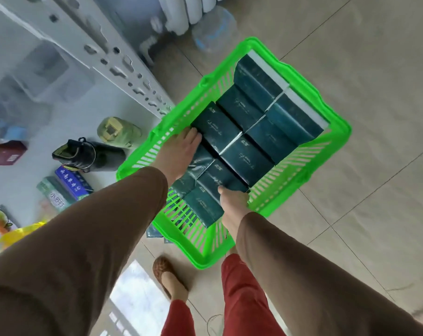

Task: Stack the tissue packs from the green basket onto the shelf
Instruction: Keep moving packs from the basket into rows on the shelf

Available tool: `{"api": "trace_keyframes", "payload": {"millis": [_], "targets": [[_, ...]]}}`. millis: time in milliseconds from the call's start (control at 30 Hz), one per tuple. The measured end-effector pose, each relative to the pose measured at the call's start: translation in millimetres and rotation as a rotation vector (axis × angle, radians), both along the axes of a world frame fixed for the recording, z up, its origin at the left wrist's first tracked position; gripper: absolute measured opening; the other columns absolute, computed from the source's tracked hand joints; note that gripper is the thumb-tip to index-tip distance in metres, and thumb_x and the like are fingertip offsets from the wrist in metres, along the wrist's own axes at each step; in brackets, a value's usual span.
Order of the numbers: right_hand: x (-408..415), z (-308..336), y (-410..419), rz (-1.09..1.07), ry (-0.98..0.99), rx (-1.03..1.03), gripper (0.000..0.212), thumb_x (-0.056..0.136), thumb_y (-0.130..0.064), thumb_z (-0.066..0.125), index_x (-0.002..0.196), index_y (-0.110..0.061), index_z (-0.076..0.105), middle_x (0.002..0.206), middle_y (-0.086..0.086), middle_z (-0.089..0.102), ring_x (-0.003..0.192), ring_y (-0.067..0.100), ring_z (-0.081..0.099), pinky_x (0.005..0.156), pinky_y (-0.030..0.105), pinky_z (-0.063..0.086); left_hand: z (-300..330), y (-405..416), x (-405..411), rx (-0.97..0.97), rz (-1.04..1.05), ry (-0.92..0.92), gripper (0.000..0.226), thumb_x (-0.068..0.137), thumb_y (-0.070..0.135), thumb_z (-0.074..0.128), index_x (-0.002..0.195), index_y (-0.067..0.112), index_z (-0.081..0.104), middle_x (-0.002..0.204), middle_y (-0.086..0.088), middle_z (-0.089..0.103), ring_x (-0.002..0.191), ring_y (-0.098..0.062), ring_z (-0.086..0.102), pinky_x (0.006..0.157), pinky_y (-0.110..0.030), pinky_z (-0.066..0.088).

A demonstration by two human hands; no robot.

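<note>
Lengthwise, tissue packs (pixel 232 139) along basket (pixel 336 122)

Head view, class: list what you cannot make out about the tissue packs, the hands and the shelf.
- Tissue packs: any lower layer and the full count, hidden by the top packs and both hands.
- Left hand: its fingers, tucked behind a pack.
- Right hand: its fingers, hidden under the near pack.
- Pack print: too small to read.
- Shelf: blurred, cut off by the left edge.
- Green basket: its floor, covered by packs.

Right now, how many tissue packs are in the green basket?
10 tissue packs show, in two rows of five filling the green basket; the nearest sit partly under the left hand and right hand. More may hide underneath.
</note>
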State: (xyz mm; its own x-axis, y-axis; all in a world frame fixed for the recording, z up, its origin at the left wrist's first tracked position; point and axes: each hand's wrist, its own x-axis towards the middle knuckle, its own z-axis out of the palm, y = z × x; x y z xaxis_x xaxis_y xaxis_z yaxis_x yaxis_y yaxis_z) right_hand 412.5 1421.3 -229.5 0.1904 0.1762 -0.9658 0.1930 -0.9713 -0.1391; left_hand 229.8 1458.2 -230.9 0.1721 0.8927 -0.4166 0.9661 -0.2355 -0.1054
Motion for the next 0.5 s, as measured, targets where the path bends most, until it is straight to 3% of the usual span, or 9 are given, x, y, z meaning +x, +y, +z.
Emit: {"api": "trace_keyframes", "payload": {"millis": [100,167,267,367,433,500], "targets": [[-5,6,6,-0.048,-0.154,-0.026,0.075,0.086,-0.044,0.073,0.137,-0.002,0.038,0.139,0.016,0.049,0.123,0.032,0.053,0.104,0.037,0.043,-1,-2,-1,0.038,-0.104,0.075,0.054,0.086,0.009,0.054,0.138,0.007,0.042,0.136,-0.012,0.047,0.12,-0.033,0.044,0.087,-0.04,0.041],[-3,11,0,-0.197,-0.063,0.013,0.072,0.08,-0.042,0.08,0.132,-0.005,0.047,0.132,0.011,0.054,0.117,0.03,0.056,0.105,0.041,0.044,8,3,1,0.059,-0.13,0.093,0.039,0.084,0.007,0.054,0.122,0.01,0.054,0.12,-0.008,0.053,0.108,-0.03,0.047,0.082,-0.038,0.039],[4,35,-7,-0.297,-0.01,0.145,0.062,0.075,-0.037,0.085,0.119,-0.008,0.052,0.113,0.006,0.057,0.094,0.023,0.059,0.089,0.036,0.05,37,4,0,0.068,-0.099,0.089,0.027,0.078,0.015,0.065,0.105,0.016,0.062,0.109,-0.003,0.053,0.104,-0.027,0.046,0.08,-0.037,0.038],[8,79,-7,-0.317,-0.008,0.346,0.062,0.078,-0.031,0.082,0.122,-0.01,0.043,0.106,0.0,0.052,0.093,0.018,0.058,0.097,0.041,0.052,83,-18,-6,0.081,0.078,-0.016,0.044,0.07,0.036,0.072,0.106,0.016,0.058,0.109,-0.005,0.053,0.106,-0.029,0.047,0.082,-0.04,0.039],[4,119,-13,-0.318,0.068,0.458,0.056,0.082,-0.028,0.08,0.118,-0.015,0.04,0.099,-0.01,0.044,0.084,0.007,0.054,0.088,0.036,0.055,121,-44,-14,0.098,0.28,-0.125,0.054,0.071,0.046,0.069,0.113,0.018,0.051,0.106,-0.007,0.058,0.102,-0.031,0.053,0.076,-0.041,0.044],[-7,163,-30,-0.262,0.137,0.581,0.05,0.084,-0.028,0.079,0.113,-0.015,0.041,0.099,-0.01,0.043,0.086,0.006,0.053,0.08,0.031,0.056,163,-81,-27,0.169,0.512,-0.269,0.053,0.073,0.052,0.066,0.111,0.021,0.045,0.099,-0.006,0.062,0.094,-0.032,0.061,0.065,-0.037,0.045]]}}
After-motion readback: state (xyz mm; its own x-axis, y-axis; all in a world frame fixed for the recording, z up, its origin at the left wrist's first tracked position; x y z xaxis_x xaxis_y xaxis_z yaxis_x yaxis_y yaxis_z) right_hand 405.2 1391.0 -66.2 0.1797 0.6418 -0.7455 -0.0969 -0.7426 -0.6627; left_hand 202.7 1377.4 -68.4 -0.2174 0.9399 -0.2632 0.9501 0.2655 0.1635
